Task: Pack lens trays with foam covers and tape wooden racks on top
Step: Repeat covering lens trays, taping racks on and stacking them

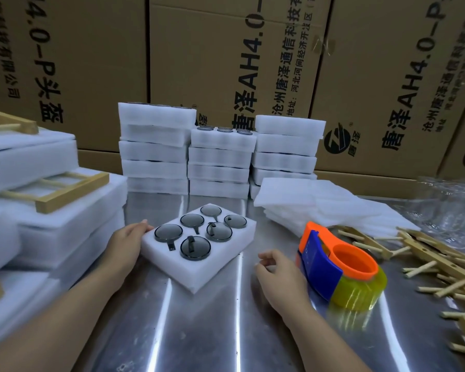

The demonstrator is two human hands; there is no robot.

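Lens tray (199, 245): white foam, six dark lenses, near centre on steel table (199, 331). Left hand (129, 238) against its left edge; clasping or only touching, cannot tell. Right hand (277, 275) right of tray, loosely curled, empty. Tape dispenser (341, 267) just beyond; foam covers (320, 205) farther; wooden racks (427, 253) right.

L grip (130, 238) flat, reaching fwd; R grip (275, 272) loosely curled.

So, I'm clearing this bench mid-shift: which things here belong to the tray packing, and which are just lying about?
Job:
tray of lenses
foam sheets
racks
tape dispenser
stacked trays

Lying about:
cardboard boxes
clear plastic
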